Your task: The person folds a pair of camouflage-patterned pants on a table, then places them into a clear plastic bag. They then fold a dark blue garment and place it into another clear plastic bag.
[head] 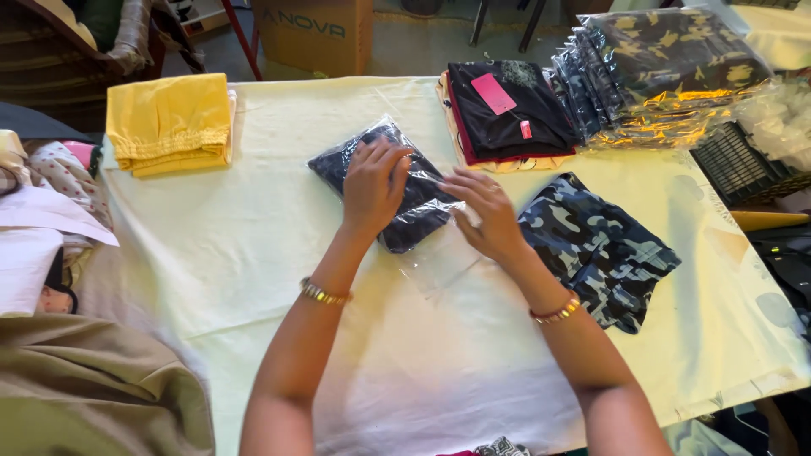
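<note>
Hands on worktop [253, 253]: left hand [372, 186] lies flat, grip spread, on bagged dark garment [355, 160]; right hand [486, 215], fingers extended, presses clear bag flap [435, 262].

Folded yellow cloth [171, 123] far left — cardboard box [314, 34] behind table.

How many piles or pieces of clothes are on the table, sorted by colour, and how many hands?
Yellow folded clothes: 1
Dark garment in a clear bag, under both hands: 1
Black stack with a pink tag: 1
Blue camouflage garment, unbagged: 1
Stack of bagged camouflage clothes: 1
Hands: 2, left hand and right hand
Total: 7
</note>
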